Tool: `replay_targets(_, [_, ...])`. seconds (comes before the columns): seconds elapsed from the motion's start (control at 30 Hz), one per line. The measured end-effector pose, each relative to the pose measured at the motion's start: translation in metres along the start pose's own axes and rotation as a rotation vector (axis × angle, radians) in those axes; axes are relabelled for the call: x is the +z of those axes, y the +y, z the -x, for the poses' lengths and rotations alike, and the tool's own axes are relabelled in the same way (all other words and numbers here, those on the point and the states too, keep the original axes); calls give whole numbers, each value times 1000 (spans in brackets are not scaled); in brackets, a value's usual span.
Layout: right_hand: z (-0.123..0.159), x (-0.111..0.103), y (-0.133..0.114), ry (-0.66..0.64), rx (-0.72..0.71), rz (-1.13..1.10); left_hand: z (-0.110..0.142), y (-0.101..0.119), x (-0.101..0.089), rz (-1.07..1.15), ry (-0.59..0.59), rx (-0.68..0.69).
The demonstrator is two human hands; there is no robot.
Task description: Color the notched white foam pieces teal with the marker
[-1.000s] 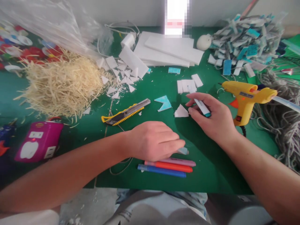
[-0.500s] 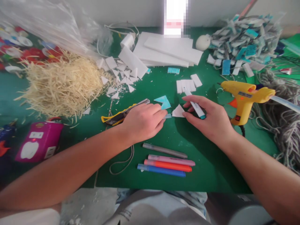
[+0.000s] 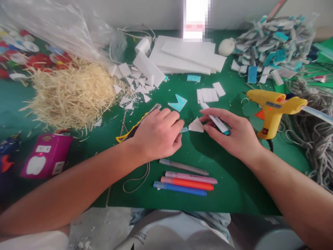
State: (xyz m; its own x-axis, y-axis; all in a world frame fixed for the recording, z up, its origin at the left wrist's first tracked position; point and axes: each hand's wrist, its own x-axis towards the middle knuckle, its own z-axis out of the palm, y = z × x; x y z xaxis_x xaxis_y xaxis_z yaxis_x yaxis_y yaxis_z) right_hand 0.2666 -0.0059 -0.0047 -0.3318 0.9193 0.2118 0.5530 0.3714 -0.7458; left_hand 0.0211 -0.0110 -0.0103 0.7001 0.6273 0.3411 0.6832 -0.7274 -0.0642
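While the right hand [image 3: 232, 130] steadies a small white piece [image 3: 196, 125] at its fingertips, the left hand [image 3: 161, 133] faces it from the left, knuckles up. The left fingers are curled together, clamped on a pale blue stick [image 3: 184, 130]; only its end shows, pointing right at the white piece, and I cannot tell whether the two touch. The right thumb and forefinger close on the right edge of the white piece, and a white pen [image 3: 218, 123] with a teal end lies aslant in the same grip. Whether the white piece rests on the green table [image 3: 234, 187] or is lifted a little, I cannot tell.

Just beyond the left hand lies a notched blue piece [image 3: 177, 103], and a yellow craft knife [image 3: 132, 130] is partly hidden behind that hand. Farther off, past the right fingertips, several white blocks [image 3: 207, 95] sit side by side. On the near side, four markers lie roughly parallel: grey [image 3: 184, 167], pink [image 3: 191, 177], orange [image 3: 187, 183] and blue [image 3: 179, 188], the blue one nearest the table edge.

To the right of the right hand is a yellow glue gun [image 3: 273, 104], its nozzle pointing left. At the far left spreads a heap of straw [image 3: 73, 93], with white offcuts [image 3: 140, 83] beside it; white sheets [image 3: 182, 52] are stacked at the far middle.
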Motion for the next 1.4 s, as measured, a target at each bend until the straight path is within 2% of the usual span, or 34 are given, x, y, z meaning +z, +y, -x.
replay_targets(0.1, [1,2,-2,37,18,-49,-3,4,3,62,54,-32])
replay_targets(0.27, [1,4,-2,265,62,-154,-11,7,15,197,38,-28])
replay_targets(0.33, [0,4,-1,314,67,-183,-12,7,17,205,39,-10])
replay_targets(0.47, [0,3,0,301,87,-200,-8,6,13,123,70,-9])
replay_targets(0.63, [0,2,0,273,85,-194,-1,8,-4,-43,23,12])
replay_targets(0.73, [0,2,0,262,96,-185,0,14,-17,-41,-109,17])
replay_targets(0.83, [1,2,-1,257,110,-186,-2,19,-26,25,-259,-46])
replay_targets(0.9, [1,2,-3,260,129,-210,-4,19,-23,70,-247,-115])
replay_targets(1.03, [0,2,-6,274,201,-281,-10,13,-1,193,-86,-194])
replay_targets(1.17, [-1,2,-6,265,224,-292,-12,7,15,283,-56,-207])
replay_targets(1.4, [0,-2,-11,229,240,-392,-6,0,6,286,-111,-281])
